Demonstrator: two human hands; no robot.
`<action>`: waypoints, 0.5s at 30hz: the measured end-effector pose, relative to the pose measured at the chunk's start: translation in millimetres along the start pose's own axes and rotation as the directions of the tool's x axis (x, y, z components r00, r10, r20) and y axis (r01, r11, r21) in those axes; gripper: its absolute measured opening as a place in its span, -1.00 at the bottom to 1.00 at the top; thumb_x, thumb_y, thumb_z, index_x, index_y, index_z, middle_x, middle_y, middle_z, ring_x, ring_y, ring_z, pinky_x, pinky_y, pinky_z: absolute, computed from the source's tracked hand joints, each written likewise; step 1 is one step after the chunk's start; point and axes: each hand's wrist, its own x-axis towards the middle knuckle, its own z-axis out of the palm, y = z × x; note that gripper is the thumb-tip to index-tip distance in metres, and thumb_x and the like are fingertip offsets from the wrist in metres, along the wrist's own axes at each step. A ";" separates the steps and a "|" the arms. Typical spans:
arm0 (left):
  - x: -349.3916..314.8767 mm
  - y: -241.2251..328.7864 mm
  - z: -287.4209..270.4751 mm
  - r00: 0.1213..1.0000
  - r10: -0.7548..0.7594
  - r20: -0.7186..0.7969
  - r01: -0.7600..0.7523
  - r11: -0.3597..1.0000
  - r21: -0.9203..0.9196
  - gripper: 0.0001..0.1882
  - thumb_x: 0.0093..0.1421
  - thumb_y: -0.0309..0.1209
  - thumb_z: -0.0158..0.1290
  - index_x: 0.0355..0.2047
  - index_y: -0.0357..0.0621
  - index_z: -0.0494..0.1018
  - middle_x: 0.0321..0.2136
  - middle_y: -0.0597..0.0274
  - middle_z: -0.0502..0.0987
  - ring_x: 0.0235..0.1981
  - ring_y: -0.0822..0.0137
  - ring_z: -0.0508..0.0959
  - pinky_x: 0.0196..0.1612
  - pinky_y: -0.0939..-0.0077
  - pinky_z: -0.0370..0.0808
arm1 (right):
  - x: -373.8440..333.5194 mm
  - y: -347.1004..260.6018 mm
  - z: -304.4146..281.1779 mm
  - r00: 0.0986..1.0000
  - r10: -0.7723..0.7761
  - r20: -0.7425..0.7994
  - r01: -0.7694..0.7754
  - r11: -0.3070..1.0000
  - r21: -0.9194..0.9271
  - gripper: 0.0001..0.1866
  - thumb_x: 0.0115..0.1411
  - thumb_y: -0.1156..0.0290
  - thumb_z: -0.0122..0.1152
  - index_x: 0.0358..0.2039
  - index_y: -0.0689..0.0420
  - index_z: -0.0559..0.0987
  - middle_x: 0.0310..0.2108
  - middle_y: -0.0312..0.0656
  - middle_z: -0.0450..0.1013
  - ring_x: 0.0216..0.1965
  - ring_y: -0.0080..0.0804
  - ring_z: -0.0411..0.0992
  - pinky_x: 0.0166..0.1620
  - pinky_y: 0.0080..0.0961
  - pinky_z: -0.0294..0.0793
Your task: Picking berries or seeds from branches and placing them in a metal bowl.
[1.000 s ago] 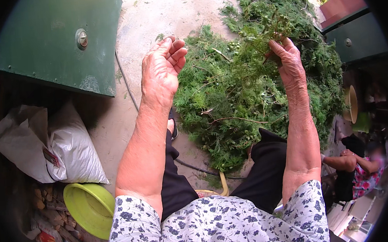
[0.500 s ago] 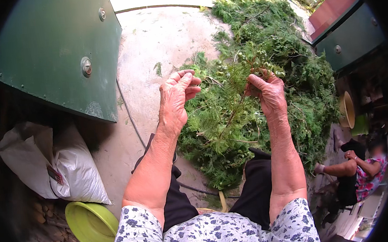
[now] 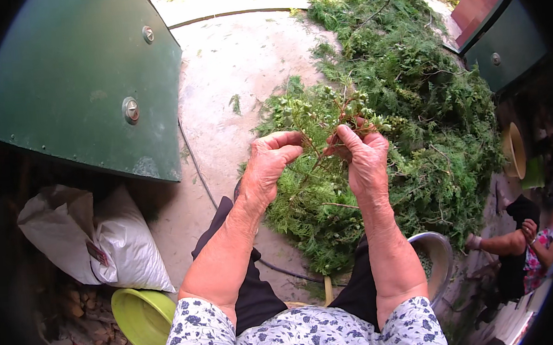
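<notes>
My right hand [image 3: 367,163] is closed around the reddish stem of a leafy evergreen branch [image 3: 311,115], which has pale green cones clustered near its top. The thumb lies over the stem; the other fingers are partly hidden behind it. My left hand [image 3: 266,167] comes in from the side, thumb and forefinger pinched together at the same branch's twigs. What exactly lies between those fingertips is hard to see. Beneath and beyond both hands spreads a big heap of cut evergreen branches [image 3: 425,91] on the concrete floor.
A metal basin [image 3: 448,263] holding small pale bits stands beside my right arm. At left are a green metal cabinet [image 3: 71,84], white sacks [image 3: 127,237] and a yellow-green basin [image 3: 130,324]. A dark hose [image 3: 196,168] crosses the floor. Another person [image 3: 541,247] sits at right.
My left hand has moved right to the branch and pinches at it. My right hand has come lower and inward with the branch. The metal basin has come into sight.
</notes>
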 end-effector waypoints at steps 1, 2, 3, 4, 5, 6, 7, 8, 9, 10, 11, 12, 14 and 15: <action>0.8 -0.8 0.2 0.998 0.013 0.054 -0.013 1.000 0.001 -0.63 -0.03 -0.54 0.14 -0.16 -0.35 0.44 -0.31 0.21 0.53 -0.31 0.46 0.48 -0.19 0.64 0.39 | -0.6 -0.2 1.2 1.000 -0.006 0.004 0.006 1.000 -0.006 -0.81 0.12 0.51 0.13 -0.24 0.27 0.44 -0.48 -0.21 0.47 -0.47 -0.47 0.47 -0.46 -0.50 0.54; 1.1 -1.7 0.7 0.998 0.012 0.054 -0.012 1.000 0.003 -0.63 -0.03 -0.54 0.14 -0.16 -0.35 0.44 -0.31 0.21 0.53 -0.31 0.46 0.48 -0.19 0.64 0.39 | -1.4 0.0 2.4 1.000 -0.013 0.008 0.013 1.000 -0.013 -0.82 0.12 0.51 0.13 -0.24 0.27 0.45 -0.48 -0.21 0.48 -0.47 -0.48 0.47 -0.46 -0.50 0.55; 1.4 -2.5 1.3 0.997 0.024 0.076 -0.021 0.999 -0.040 -0.65 -0.01 -0.55 0.13 -0.16 -0.34 0.44 -0.31 0.23 0.54 -0.30 0.48 0.47 -0.18 0.66 0.38 | -2.5 0.9 4.3 1.000 -0.012 0.014 0.012 1.000 0.009 -0.83 0.12 0.52 0.12 -0.25 0.26 0.45 -0.46 -0.20 0.48 -0.47 -0.49 0.47 -0.45 -0.50 0.55; 2.2 -3.4 2.0 0.995 0.039 0.097 -0.031 0.996 -0.083 -0.66 0.01 -0.55 0.12 -0.16 -0.32 0.45 -0.32 0.24 0.54 -0.30 0.49 0.47 -0.17 0.67 0.38 | -3.3 1.7 6.3 1.000 -0.013 0.014 0.013 1.000 0.011 -0.83 0.12 0.52 0.12 -0.25 0.26 0.45 -0.46 -0.20 0.48 -0.47 -0.49 0.47 -0.45 -0.50 0.55; 3.2 -5.6 2.8 0.994 0.039 0.097 -0.032 0.996 -0.081 -0.66 0.01 -0.55 0.12 -0.16 -0.32 0.45 -0.32 0.24 0.54 -0.30 0.49 0.47 -0.17 0.67 0.38 | -4.3 2.3 8.5 1.000 0.005 0.023 -0.005 1.000 0.028 -0.83 0.12 0.53 0.12 -0.25 0.26 0.45 -0.44 -0.20 0.48 -0.46 -0.49 0.47 -0.45 -0.50 0.55; 4.1 -8.9 3.3 0.995 0.067 0.074 -0.054 0.986 -0.157 -0.68 0.02 -0.55 0.11 -0.16 -0.31 0.45 -0.32 0.25 0.54 -0.31 0.51 0.47 -0.18 0.66 0.38 | -5.6 2.5 10.9 0.999 0.022 0.033 -0.024 0.999 0.046 -0.83 0.12 0.54 0.12 -0.25 0.26 0.45 -0.43 -0.19 0.48 -0.46 -0.48 0.47 -0.44 -0.49 0.56; 5.1 -12.6 3.5 0.995 0.092 0.046 -0.078 0.970 -0.232 -0.69 0.04 -0.55 0.10 -0.16 -0.30 0.45 -0.33 0.27 0.54 -0.31 0.52 0.47 -0.19 0.66 0.38 | -8.5 0.0 13.9 0.997 0.043 0.058 -0.046 0.998 0.053 -0.84 0.12 0.55 0.12 -0.26 0.25 0.45 -0.41 -0.19 0.48 -0.45 -0.47 0.48 -0.43 -0.48 0.56; 6.6 -15.6 2.8 0.995 0.093 0.044 -0.080 0.970 -0.231 -0.69 0.04 -0.55 0.10 -0.16 -0.30 0.45 -0.33 0.27 0.54 -0.31 0.52 0.47 -0.19 0.66 0.38 | -10.0 1.2 14.2 0.997 0.043 0.060 -0.047 0.997 0.055 -0.84 0.12 0.55 0.12 -0.26 0.25 0.45 -0.41 -0.19 0.48 -0.45 -0.47 0.48 -0.43 -0.48 0.56; 7.9 -18.0 1.7 0.997 0.077 0.014 -0.070 0.959 -0.274 -0.73 0.07 -0.55 0.07 -0.17 -0.29 0.44 -0.32 0.26 0.54 -0.31 0.49 0.49 -0.20 0.60 0.42 | -11.2 2.9 14.4 0.999 0.032 0.031 -0.034 0.998 0.057 -0.84 0.12 0.55 0.12 -0.26 0.25 0.45 -0.42 -0.19 0.48 -0.45 -0.46 0.48 -0.43 -0.48 0.56; 10.5 -19.4 3.5 0.998 0.056 -0.007 -0.055 0.944 -0.326 -0.76 0.10 -0.56 0.03 -0.18 -0.28 0.43 -0.31 0.25 0.54 -0.31 0.45 0.51 -0.20 0.54 0.45 | -10.2 4.5 12.1 1.000 0.018 -0.005 -0.017 0.999 0.049 -0.85 0.12 0.55 0.12 -0.27 0.25 0.45 -0.42 -0.19 0.47 -0.45 -0.46 0.48 -0.42 -0.48 0.57; 12.0 -19.5 4.9 0.998 0.064 0.020 -0.054 0.940 -0.337 -0.78 0.09 -0.56 0.04 -0.20 -0.25 0.44 -0.33 0.27 0.54 -0.34 0.45 0.51 -0.25 0.52 0.46 | -7.2 8.0 6.1 1.000 0.014 -0.026 -0.013 0.999 0.031 -0.86 0.12 0.54 0.12 -0.28 0.25 0.45 -0.43 -0.20 0.47 -0.46 -0.44 0.48 -0.41 -0.47 0.57; 12.8 -18.9 7.4 0.998 0.062 0.025 -0.050 0.938 -0.342 -0.78 0.09 -0.56 0.04 -0.20 -0.25 0.44 -0.33 0.27 0.54 -0.34 0.45 0.51 -0.25 0.52 0.46 | -5.9 7.9 4.6 0.999 0.012 -0.030 -0.012 1.000 0.025 -0.86 0.12 0.54 0.12 -0.28 0.25 0.45 -0.43 -0.20 0.47 -0.46 -0.44 0.48 -0.41 -0.47 0.57; 10.6 -16.4 12.7 0.998 0.064 0.001 -0.062 0.959 -0.278 -0.83 0.06 -0.53 0.10 -0.29 -0.22 0.49 -0.40 0.36 0.53 -0.45 0.57 0.44 -0.36 0.68 0.35 | -5.4 7.7 3.9 0.999 -0.005 -0.037 0.006 1.000 0.028 -0.86 0.12 0.53 0.12 -0.29 0.25 0.45 -0.45 -0.20 0.47 -0.47 -0.43 0.48 -0.41 -0.47 0.57; 10.9 -18.1 15.3 0.998 0.063 0.004 -0.059 0.959 -0.279 -0.83 0.06 -0.53 0.10 -0.29 -0.22 0.49 -0.40 0.36 0.53 -0.45 0.57 0.44 -0.36 0.68 0.35 | -5.4 7.2 3.2 0.999 -0.006 -0.041 0.007 1.000 0.027 -0.86 0.12 0.53 0.12 -0.29 0.25 0.45 -0.45 -0.20 0.47 -0.47 -0.43 0.48 -0.41 -0.47 0.57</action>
